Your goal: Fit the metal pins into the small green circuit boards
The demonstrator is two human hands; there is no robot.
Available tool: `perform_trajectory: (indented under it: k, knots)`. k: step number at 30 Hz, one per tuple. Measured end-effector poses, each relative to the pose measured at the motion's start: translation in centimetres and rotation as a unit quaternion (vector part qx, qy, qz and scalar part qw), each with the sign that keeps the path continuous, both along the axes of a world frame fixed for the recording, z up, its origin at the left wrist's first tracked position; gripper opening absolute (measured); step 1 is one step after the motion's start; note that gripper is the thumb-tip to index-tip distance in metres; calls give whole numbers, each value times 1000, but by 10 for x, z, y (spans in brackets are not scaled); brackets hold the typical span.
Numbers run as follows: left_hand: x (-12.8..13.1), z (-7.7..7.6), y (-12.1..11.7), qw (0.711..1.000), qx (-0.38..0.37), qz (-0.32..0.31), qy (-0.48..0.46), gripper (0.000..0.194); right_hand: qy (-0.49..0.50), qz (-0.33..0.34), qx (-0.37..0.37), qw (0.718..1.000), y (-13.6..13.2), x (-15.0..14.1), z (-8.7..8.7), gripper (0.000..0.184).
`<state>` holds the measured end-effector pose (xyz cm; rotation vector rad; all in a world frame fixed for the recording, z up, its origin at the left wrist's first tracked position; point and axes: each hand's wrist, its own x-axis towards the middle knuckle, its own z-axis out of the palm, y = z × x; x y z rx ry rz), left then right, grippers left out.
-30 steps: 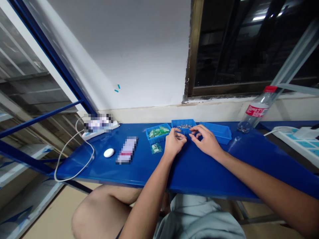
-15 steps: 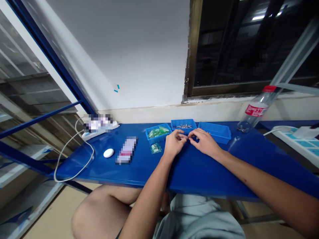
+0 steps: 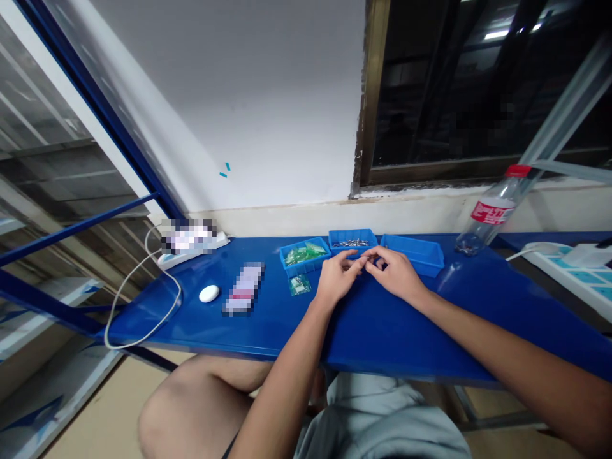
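Note:
Over the blue table my left hand (image 3: 338,274) and my right hand (image 3: 393,271) meet fingertip to fingertip. Each is closed in a pinch, and whatever sits between the fingers is too small to make out. Just behind them stands a blue bin (image 3: 352,233) holding small metal pieces (image 3: 352,243), like screws or pins. Left of it, another blue bin (image 3: 306,262) contains green plastic packets (image 3: 304,252). In front of that bin lies a small clear-green packet (image 3: 299,285). A third blue bin (image 3: 421,255) is behind my right hand, which hides part of it.
On the blue table (image 3: 411,338) lie a white oval object (image 3: 209,293) and a blurred-out phone-like slab (image 3: 243,289). A red-capped bottle (image 3: 495,207) stands back right. Power strips sit at both sides, the right one (image 3: 568,268) near the edge; a white cable (image 3: 112,312) loops at left.
The right hand has moved slightly left, closing the gap to the left hand. Their fingertips now touch. The bins and other objects have stayed put.

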<state>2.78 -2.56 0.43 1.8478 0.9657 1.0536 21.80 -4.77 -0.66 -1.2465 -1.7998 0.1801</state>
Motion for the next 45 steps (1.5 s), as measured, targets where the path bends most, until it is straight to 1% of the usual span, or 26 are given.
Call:
perform_trajectory:
  k: [3,8,12,15,19,23,25,27,30,33,35,37,39,41,43,45]
  knots:
    - [0,1,0,1000,-6,2,-15,38,-5,20,5,1000,2,1,-2,11]
    - [1,5,-1,998,-15,62,5,43,-7,46,-1,999,2,-2,-3,16]
    - [1,5,1,998,-13,63,1,49,14,55,-24,998,1,-4,0,18]
    - [0,1,3,998,11,59,21,45,22,50,-43,998,1,-2,-1,17]
    - [-1,-5,4,996,71,28,54,36,27,52,-66,996,3,0,-4,19]
    - [1,-5,3,991,120,14,61,33,30,29,-66,997,4,1,-3,23]
    - [3,-3,2,992,123,19,34,32,41,24,-63,997,4,2,-1,26]
    - [4,-2,3,994,106,24,-17,32,49,31,-62,996,4,3,0,30]
    - [5,-3,6,991,56,17,-119,37,51,69,-73,994,3,4,0,33]
    - [5,-4,10,977,-1,-17,-213,46,39,112,-93,989,3,2,-2,32]
    - [5,-5,12,968,-35,-36,-245,55,40,127,-109,985,3,0,-4,32]
    - [5,-5,13,966,-53,-43,-249,59,62,128,-126,982,4,-1,-6,32]
    - [5,-5,12,970,-48,-37,-234,56,95,118,-144,978,5,0,-8,32]
    - [4,-5,10,983,-14,-11,-183,44,125,96,-157,975,6,2,-9,34]
    - [2,-5,8,995,47,25,-82,28,147,75,-161,973,8,4,-9,36]
    - [0,-5,5,991,116,43,40,21,161,62,-160,972,10,7,-9,39]
